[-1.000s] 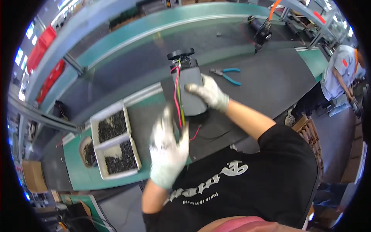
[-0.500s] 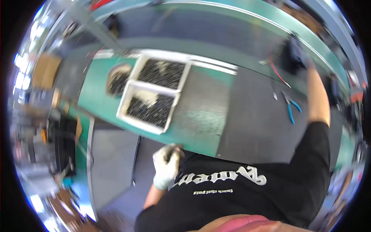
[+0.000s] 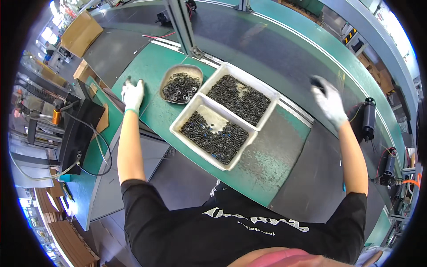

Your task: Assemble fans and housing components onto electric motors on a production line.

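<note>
My left hand (image 3: 132, 94), in a white glove, rests with fingers apart on the green bench top (image 3: 151, 71), left of a round metal bowl (image 3: 181, 86) of dark rings. My right hand (image 3: 329, 101), also gloved, hangs over the dark conveyor belt (image 3: 284, 62), blurred. Its fingers curl on a small dark part (image 3: 316, 82). Between my hands stand two white trays, the near tray (image 3: 213, 133) and the far tray (image 3: 240, 98), each holding several small dark parts.
A black cylindrical unit (image 3: 368, 118) with wires lies right of my right arm. A black machine (image 3: 78, 129) with cables stands at the left. A metal post (image 3: 182, 26) rises behind the bowl. Cardboard boxes (image 3: 80, 31) sit at the far left.
My view has swung back over the trays. My left hand went from my chest out to the bench left of the bowl. My right hand came in above the belt.
</note>
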Motion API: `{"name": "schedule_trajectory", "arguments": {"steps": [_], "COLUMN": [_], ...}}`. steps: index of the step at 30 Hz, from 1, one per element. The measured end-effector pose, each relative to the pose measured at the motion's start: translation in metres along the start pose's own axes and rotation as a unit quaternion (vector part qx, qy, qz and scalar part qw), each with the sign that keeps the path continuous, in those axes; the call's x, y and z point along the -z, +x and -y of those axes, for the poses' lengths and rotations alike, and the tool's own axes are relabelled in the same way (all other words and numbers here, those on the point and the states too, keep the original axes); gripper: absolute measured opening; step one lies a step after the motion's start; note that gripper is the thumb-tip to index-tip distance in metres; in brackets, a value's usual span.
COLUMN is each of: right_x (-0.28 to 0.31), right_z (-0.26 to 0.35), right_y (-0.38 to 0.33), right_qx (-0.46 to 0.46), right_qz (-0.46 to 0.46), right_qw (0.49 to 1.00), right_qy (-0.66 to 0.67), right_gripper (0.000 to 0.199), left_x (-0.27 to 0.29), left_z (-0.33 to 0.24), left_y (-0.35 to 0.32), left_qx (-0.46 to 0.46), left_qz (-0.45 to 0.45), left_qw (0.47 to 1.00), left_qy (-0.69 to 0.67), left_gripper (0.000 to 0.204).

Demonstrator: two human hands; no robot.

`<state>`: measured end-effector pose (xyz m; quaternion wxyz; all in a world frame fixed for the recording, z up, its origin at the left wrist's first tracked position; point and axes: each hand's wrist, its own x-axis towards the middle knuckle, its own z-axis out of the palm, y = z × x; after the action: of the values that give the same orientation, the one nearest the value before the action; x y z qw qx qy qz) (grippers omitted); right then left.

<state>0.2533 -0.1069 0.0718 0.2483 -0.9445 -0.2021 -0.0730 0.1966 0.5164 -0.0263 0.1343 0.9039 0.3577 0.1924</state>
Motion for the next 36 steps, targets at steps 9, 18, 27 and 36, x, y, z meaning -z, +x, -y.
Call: {"name": "schedule_trajectory", "arguments": {"steps": [9,18,27,36], "right_x": [-0.115,-0.288,-0.369,-0.430], "right_z": [0.056,0.217,0.291,0.322], "right_y": [0.264,0.472,0.511,0.530], "right_qx": [0.032,0.236,-0.209,-0.251], "right_qz": [0.006,0.357,0.433,0.223], "right_qw": [0.998,0.657,0.537,0.658], "right_qy": [0.062,0.620,0.693,0.674], "right_gripper": [0.037,0.047,0.054,0.029], "left_x": [-0.023,-0.007,-0.006,0.002], "left_z": [-0.023,-0.025,-0.043,-0.043], "left_y": [0.018,0.033,0.027,0.035], "left_qx": [-0.048,-0.021,-0.014,0.010], "left_qz": [0.012,0.053,0.103,0.121], "left_qw": [0.988,0.987,0.991,0.986], "left_qy": [0.145,0.150,0.081,0.111], "left_gripper": [0.061,0.061,0.065,0.064]}}
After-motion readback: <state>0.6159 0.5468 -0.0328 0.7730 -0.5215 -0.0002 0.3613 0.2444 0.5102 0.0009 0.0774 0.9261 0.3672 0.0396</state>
